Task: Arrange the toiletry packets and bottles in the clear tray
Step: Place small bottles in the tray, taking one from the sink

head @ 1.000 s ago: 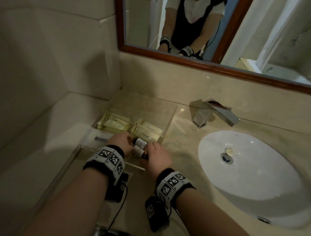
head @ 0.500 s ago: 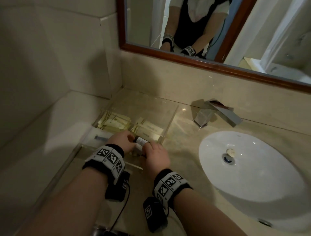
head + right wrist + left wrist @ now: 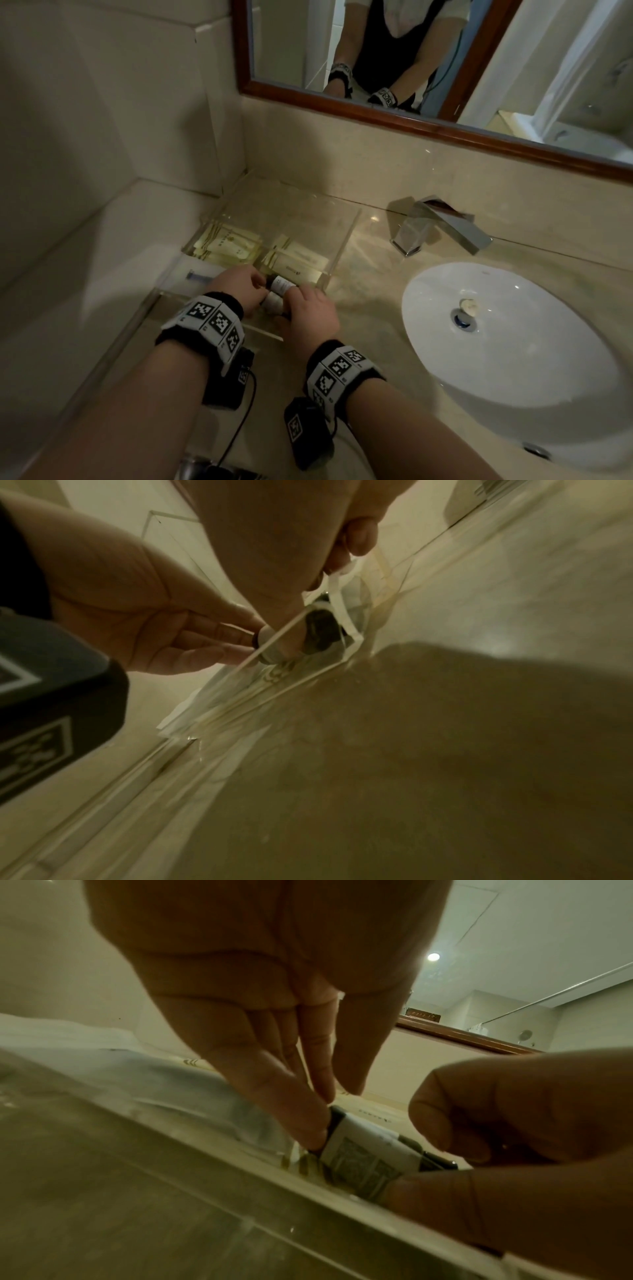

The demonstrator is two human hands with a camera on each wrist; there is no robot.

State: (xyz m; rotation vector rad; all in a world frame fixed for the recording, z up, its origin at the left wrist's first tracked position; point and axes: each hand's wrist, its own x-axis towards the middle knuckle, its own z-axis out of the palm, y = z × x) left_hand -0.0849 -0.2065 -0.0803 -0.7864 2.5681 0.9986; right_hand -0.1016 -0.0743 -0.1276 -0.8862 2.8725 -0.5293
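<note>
Clear tray point(image 3: 346, 236) on the table point(image 3: 370, 274) beside the sink point(image 3: 513, 342); cream packets point(image 3: 233, 243) stacked in its far compartments. Two small dark bottles point(image 3: 281, 286) with white labels lie side by side at the tray's near edge. Left hand point(image 3: 236, 287) touches their caps with straight fingertips point(image 3: 308, 1123); right hand point(image 3: 308, 318) grip curls round the other ends.
</note>
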